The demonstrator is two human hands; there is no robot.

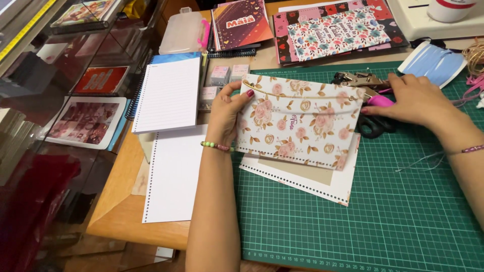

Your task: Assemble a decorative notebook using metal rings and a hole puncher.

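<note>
Both hands held a floral cover (302, 121) between them above the green cutting mat (383, 221). Left hand (225, 112) was clamped on the cover's left edge, thumb on the front near the top corner and fingers behind. Right hand (416, 98) pinched the cover's right top corner, and its fingers also rested on a pink-handled punch tool (365, 83) just behind that corner. A thin gold cord (302, 95) ran across the cover near its top edge. Black scissors (375, 126) lay just below the right hand, touching the cover's right edge. Under the cover lay a second punched sheet (312, 179). Left of the left hand sat a spiral notebook (169, 93) and a loose punched white page (174, 171), both close by. Below and right of the hands the mat lay open.
</note>
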